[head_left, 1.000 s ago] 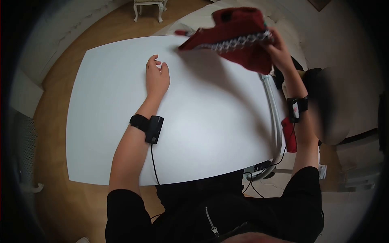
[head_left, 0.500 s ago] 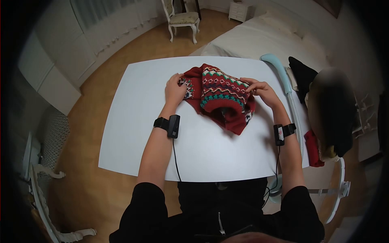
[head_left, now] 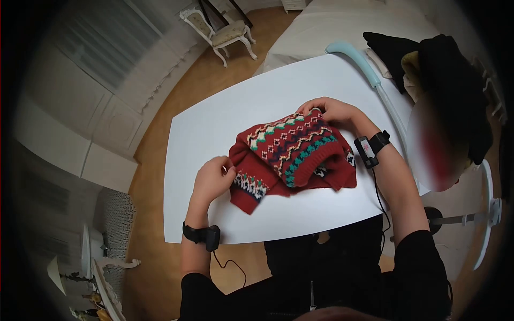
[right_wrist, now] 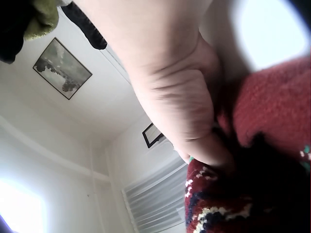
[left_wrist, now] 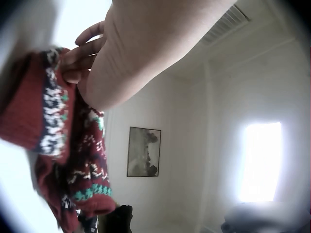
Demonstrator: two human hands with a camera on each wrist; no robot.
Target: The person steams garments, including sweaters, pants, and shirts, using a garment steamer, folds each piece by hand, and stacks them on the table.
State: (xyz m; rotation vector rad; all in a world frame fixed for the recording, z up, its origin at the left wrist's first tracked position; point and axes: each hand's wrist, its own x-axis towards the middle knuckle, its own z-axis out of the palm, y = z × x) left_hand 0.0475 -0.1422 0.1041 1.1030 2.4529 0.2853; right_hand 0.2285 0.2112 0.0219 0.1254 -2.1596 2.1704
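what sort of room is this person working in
Probably a bedroom in a home: there appears to be a wide, pale-covered bed, along with a white carved-wood chair with a patterned seat and long, sheer whitish curtains along the wall.

Black short sleeves, black wristbands

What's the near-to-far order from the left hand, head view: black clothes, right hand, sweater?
1. Sweater: touching the left hand.
2. Right hand: at the sweater's far right side.
3. Black clothes: off to the person's right, past the right hand.
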